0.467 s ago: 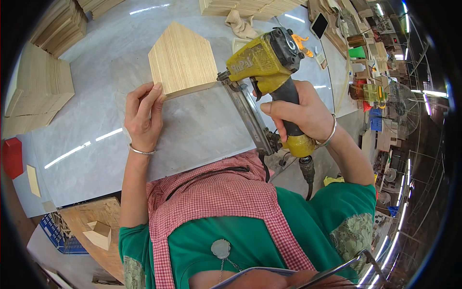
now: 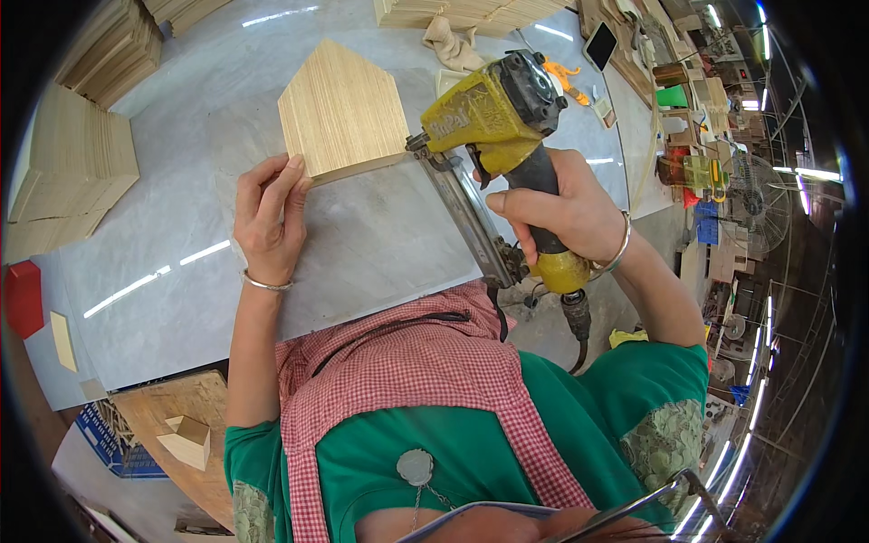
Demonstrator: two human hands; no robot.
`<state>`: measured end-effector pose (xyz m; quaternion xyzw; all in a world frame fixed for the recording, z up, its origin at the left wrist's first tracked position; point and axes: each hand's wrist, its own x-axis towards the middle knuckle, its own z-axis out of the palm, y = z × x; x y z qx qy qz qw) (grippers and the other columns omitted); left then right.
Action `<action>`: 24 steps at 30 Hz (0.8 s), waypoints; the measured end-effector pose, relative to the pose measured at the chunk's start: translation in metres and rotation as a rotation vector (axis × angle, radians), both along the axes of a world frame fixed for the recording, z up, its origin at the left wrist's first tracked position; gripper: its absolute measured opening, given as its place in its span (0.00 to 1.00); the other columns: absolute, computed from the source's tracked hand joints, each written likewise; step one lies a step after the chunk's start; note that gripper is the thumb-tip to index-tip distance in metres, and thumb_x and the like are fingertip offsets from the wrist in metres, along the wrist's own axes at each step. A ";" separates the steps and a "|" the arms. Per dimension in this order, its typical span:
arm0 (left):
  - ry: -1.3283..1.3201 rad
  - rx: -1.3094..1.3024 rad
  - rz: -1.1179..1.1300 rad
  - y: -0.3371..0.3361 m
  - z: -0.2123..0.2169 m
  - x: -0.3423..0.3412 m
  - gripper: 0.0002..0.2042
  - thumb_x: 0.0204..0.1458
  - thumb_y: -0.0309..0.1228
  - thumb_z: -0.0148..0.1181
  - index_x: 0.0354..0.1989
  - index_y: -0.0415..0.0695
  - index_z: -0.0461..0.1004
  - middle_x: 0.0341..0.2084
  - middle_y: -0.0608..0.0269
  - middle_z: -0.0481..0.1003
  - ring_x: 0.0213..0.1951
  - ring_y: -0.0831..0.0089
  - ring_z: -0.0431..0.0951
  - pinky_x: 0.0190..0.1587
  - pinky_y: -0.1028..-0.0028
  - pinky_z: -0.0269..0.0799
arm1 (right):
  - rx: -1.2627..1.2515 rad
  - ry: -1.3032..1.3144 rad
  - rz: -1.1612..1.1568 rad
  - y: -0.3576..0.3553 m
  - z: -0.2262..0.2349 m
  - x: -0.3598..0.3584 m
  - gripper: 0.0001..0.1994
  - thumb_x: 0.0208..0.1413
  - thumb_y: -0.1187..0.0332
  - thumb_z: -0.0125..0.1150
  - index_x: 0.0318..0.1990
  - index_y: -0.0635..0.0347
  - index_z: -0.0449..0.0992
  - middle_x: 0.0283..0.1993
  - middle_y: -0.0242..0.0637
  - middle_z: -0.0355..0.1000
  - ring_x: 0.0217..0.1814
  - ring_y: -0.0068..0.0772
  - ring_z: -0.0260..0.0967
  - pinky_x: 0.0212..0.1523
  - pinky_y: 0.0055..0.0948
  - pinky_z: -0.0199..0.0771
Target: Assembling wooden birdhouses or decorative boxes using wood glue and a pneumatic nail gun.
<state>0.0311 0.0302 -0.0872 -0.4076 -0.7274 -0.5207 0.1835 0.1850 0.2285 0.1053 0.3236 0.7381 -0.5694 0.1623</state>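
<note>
A house-shaped wooden piece point(image 2: 342, 113) lies on the grey tabletop point(image 2: 380, 235), its peak pointing away from me. My left hand point(image 2: 270, 213) grips its near left corner between thumb and fingers. In my right hand point(image 2: 575, 208) is a yellow and black nail gun point(image 2: 493, 122), held by its dark handle with the fingers wrapped round. Its nose meets the near right corner of the wooden piece, or nearly so; whether they touch I cannot tell. The long metal magazine point(image 2: 466, 217) slants down toward the table's front edge. A hose point(image 2: 577, 326) hangs from the handle's lower end.
Stacks of wooden boards point(image 2: 77, 158) stand at the left, with another stack point(image 2: 480, 14) at the back. A crumpled cloth point(image 2: 453, 45), an orange tool point(image 2: 566, 77) and a tablet point(image 2: 599, 47) lie at the far right. A red block point(image 2: 24, 299) sits at the left edge.
The nail gun has shifted very slightly left in my right hand. My left hand and the wooden piece have hardly moved.
</note>
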 end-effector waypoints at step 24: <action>-0.045 -0.004 -0.005 -0.002 -0.001 0.001 0.12 0.47 0.20 0.64 0.41 0.40 0.77 0.37 0.57 0.74 0.36 0.68 0.76 0.36 0.74 0.74 | -0.038 0.000 0.052 -0.022 0.008 -0.022 0.12 0.49 0.68 0.61 0.24 0.69 0.68 0.16 0.33 0.67 0.15 0.21 0.66 0.16 0.24 0.66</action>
